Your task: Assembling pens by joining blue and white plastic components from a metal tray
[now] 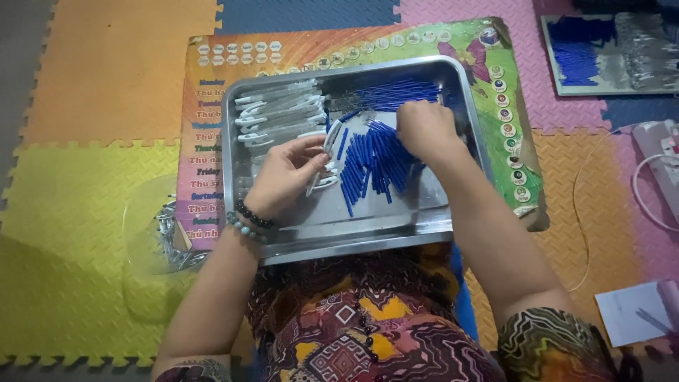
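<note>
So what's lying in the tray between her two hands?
In the head view, a loose pile of blue tubes lies on the tray between the left hand and right hand.

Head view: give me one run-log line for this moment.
left hand: holds clear pen barrel | right hand: on blue refills | metal tray: on lap

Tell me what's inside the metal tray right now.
Inside the metal tray: clear pen barrels stacked left, blue refills piled in the middle, more along the back. The right hand covers some refills; the left hand holds a barrel.
</note>
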